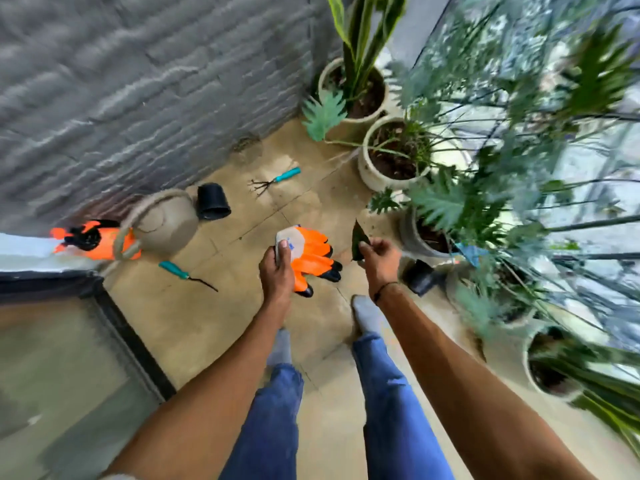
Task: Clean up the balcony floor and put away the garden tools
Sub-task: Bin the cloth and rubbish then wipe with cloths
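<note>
Two tools, a rake (275, 179) and a weeder (187, 274), remain on the floor (214, 323). Left hand (277, 271) grips the gloves (311, 256); right hand (379, 259) pinches a leaf (358, 237).

Both arms bare, stretched fwd & down over the legs. Left hand (277, 268) back-up, fingers curled round orange work gloves (311, 252), thumb on the grey cuff. Right hand (379, 259) fingers curled, pinching a dark leaf (360, 239). Dark band on right wrist (384, 289).
</note>
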